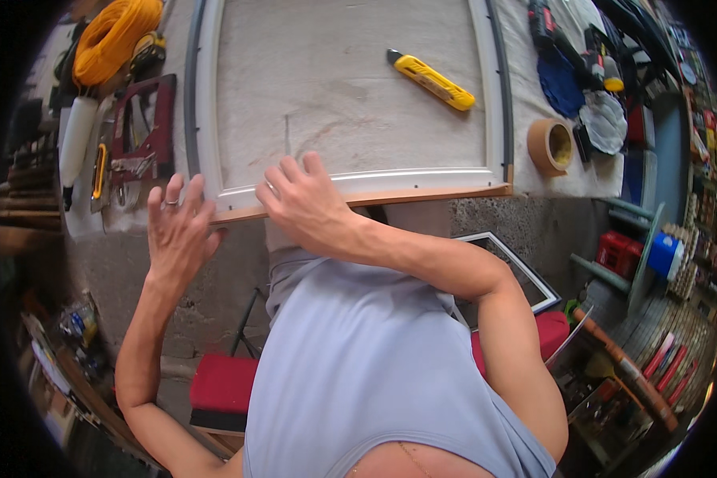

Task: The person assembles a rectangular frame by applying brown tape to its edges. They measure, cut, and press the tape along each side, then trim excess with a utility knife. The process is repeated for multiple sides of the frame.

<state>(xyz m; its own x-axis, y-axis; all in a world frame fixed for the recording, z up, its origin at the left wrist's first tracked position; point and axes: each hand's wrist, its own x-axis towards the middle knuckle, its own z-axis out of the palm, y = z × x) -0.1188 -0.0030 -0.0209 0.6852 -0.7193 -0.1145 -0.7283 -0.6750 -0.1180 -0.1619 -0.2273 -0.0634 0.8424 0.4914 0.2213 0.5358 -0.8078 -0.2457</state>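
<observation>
Our right hand [301,201] presses flat, fingers spread, on the white frame's [358,185] near edge; our left hand [177,227] rests open beside it.

I am looking down into a workshop. A white frame [350,187] lies on a rough concrete counter [550,215]. Inside the frame rests a yellow utility knife [432,80]; right of it sit a roll of brown tape [551,146] and a power drill [543,24]. Left of it lie a red clamp tool [139,135] and a coiled orange cord [111,36]. Farther right, shelves [693,159] carry small goods.
</observation>
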